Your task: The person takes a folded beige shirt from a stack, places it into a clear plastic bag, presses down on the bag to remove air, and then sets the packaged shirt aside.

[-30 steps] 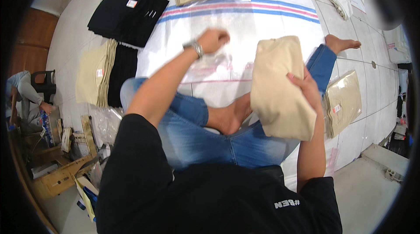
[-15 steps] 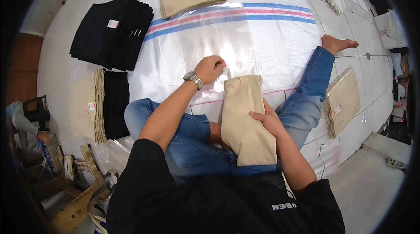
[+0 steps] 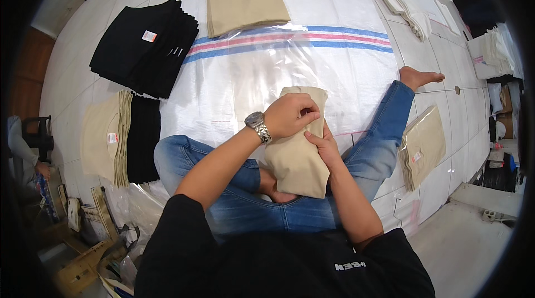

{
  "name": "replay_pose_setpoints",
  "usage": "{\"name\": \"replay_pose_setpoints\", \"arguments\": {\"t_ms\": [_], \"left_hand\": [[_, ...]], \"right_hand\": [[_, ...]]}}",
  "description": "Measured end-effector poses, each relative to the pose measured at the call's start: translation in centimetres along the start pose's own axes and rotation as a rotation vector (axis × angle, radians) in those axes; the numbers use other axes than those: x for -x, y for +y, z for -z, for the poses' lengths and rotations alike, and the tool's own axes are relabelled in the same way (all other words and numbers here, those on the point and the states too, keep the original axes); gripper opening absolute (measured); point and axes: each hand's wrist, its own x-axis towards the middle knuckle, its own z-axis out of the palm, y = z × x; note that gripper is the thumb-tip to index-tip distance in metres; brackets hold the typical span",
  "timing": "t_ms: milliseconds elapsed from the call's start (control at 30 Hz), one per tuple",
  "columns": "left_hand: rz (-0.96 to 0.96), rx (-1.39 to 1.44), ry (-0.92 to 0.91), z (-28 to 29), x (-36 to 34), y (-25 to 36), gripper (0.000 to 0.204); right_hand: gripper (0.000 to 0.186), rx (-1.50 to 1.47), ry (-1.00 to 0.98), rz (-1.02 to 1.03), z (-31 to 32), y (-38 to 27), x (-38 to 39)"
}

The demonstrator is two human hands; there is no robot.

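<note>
A folded beige garment (image 3: pixel 298 167) lies slantwise over my lap, its far end on a clear plastic bag (image 3: pixel 253 69). My right hand (image 3: pixel 326 144) grips the garment's right edge, thumb on top and fingers underneath. Above the garment's far half is my left hand (image 3: pixel 292 114), a metal watch on its wrist. Its fingers are curled together, and what lies in them, if anything, is too small to make out. The bag is spread flat on a white woven sheet (image 3: pixel 356 75) with blue and pink stripes.
A beige folded stack (image 3: pixel 248 5) lies at the sheet's far side. Black folded garments (image 3: pixel 139 44) are piled at the far left, with beige and black ones (image 3: pixel 106 142) nearer. Bagged beige garments (image 3: pixel 423 147) lie right of my leg. Wooden pieces (image 3: pixel 95 253) stand lower left.
My left hand has come from the plastic bag onto the garment's far half. The garment has shifted away from my body and slightly left, with my right hand still gripping its edge.
</note>
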Motion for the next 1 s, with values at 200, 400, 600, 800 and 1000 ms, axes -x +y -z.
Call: {"name": "replay_pose_setpoints", "arguments": {"t_ms": [200,400,600,800,1000], "left_hand": [[0.669,0.062,0.771,2.5,2.8,-10.3,0.069],[0.971,0.712,0.494,1.5,2.6,-13.9,0.058],[0.639,0.166,0.706,-0.1,2.4,-15.7,0.015],[0.538,0.006,0.714,2.7,4.0,-14.0,0.013],[0.483,0.204,0.725,1.8,4.1,-10.5,0.014]], "right_hand": [[0.063,-0.019,-0.026,-0.217,-1.2,-4.3,-1.1],[0.044,0.275,0.050,-0.301,2.1,2.0,-1.8],[0.040,0.603,0.184,-0.052,2.4,2.1,-4.1],[0.038,0.444,0.244,-0.065,4.2,-1.4,-5.4],[0.037,0.434,0.370,-0.044,5.7,-1.2,-3.0]]}}
